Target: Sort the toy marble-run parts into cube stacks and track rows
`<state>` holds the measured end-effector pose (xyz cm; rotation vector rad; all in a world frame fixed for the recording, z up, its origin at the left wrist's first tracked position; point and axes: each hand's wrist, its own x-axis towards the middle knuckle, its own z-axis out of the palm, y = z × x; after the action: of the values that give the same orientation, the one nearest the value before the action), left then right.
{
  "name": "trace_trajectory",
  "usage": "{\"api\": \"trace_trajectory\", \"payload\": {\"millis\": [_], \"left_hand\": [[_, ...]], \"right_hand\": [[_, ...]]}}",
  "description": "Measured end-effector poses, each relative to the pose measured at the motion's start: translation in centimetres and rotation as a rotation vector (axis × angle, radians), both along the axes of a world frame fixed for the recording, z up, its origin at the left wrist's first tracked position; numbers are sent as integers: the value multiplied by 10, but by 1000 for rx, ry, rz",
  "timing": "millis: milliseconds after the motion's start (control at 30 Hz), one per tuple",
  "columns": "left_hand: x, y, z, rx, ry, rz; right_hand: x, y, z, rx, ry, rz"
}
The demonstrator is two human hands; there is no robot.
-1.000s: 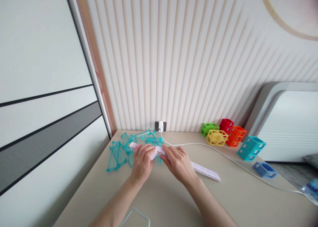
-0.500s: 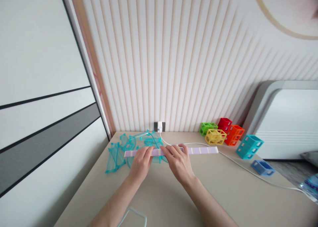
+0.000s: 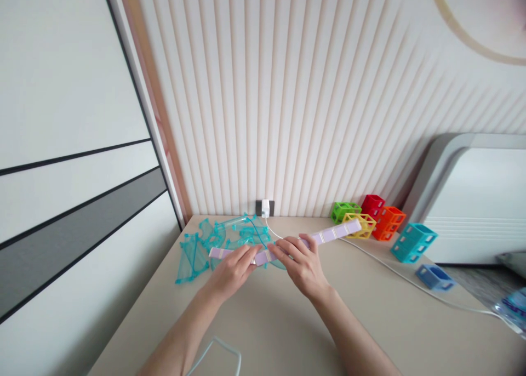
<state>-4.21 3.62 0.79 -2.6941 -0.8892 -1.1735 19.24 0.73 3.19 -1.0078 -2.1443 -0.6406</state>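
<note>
A long lavender strip (image 3: 329,234), made of segments with pale bands between them, is held level with the middle of the desk by both hands. It bends between them: the left part slopes down to the right, and the right part rises. My left hand (image 3: 232,273) is closed around the left part near the bend. Just right of the bend, my right hand (image 3: 302,266) grips the strip, fingers over its top. Behind and left of the hands lie several translucent teal plastic pieces (image 3: 192,257), partly covered by the strip and hands.
At the right stand open-sided plastic blocks: green (image 3: 344,210), yellow (image 3: 367,222), red (image 3: 372,204), orange (image 3: 388,222), teal (image 3: 413,243) and blue (image 3: 434,277). A white cable (image 3: 394,274) runs from a wall plug (image 3: 265,207) across the desk (image 3: 283,332).
The strip was straight and has bent between my hands. Its right end has swung up, now overlapping the yellow block. Both hands keep their hold.
</note>
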Motion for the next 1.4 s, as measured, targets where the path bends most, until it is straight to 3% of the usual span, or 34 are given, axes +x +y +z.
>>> {"api": "trace_trajectory", "payload": {"millis": [167,467,567,733,1000,1200,1400], "left_hand": [[-5,0,1,-63,49,-67],[-3,-6,12,-385,20,-253],[0,-7,14,-424,2,-229],[3,-7,12,-335,31,-85],[5,-10,11,-419,208,-34],[7,-8,11,-230,228,65],[7,-5,10,-85,242,88]], "right_hand": [[5,-1,5,7,-42,52],[0,-4,8,79,-128,114],[-3,-5,8,92,-124,108],[-6,-4,4,87,-102,10],[-10,1,-5,101,-81,87],[-12,0,2,63,-64,86],[-12,2,7,-103,-127,116]]}}
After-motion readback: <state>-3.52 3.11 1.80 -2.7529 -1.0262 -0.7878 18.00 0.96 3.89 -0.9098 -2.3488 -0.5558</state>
